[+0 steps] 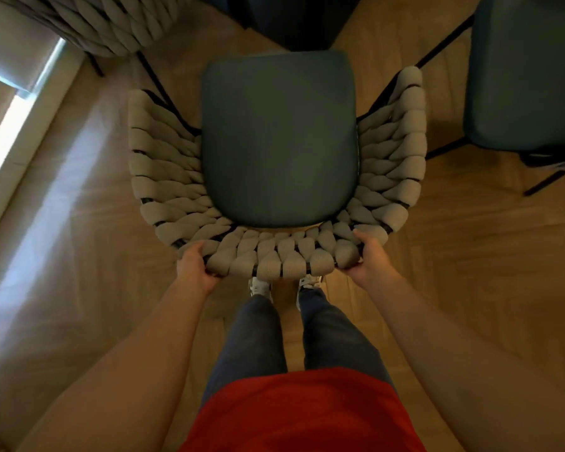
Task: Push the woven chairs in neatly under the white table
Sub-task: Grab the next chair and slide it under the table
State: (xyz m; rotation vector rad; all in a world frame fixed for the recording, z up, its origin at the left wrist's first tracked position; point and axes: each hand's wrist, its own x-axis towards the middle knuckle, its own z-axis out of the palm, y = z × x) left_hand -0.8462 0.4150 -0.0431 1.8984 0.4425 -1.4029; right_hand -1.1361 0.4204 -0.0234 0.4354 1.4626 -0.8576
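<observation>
Wood floor (454, 288) fills the view, lit pale along its left edge by a window strip.

Woven chair (276, 197) sits mid-floor, seen from straight above: grey rope-weave back curving in a U around a dark teal seat cushion (276, 138), open front pointing to the top edge of the view. Black frame legs (162, 86) show past the weave at the far corners. No white table is identifiable in view.

Second chair (522, 76) at the floor's upper right, teal seat, black legs, apart from the held one. Third chair (108, 24) at the upper left corner, only its woven back visible. Dark blue seat (294, 21) at the top edge, just beyond the held chair's front (can't tell what it belongs to).

Person stands directly behind the chair back: red shirt (300, 415), blue jeans (255, 340), white shoes (260, 287) partly tucked under the back rim.

Left hand (194, 267) grip: fingers curled under the back's rim at its rear left, thumb on top, clamped on the weave. Right hand (369, 256) grip: same at the rear right, thumb over the rope, fingers wrapped below. Both forearms extended forward, roughly symmetric.
</observation>
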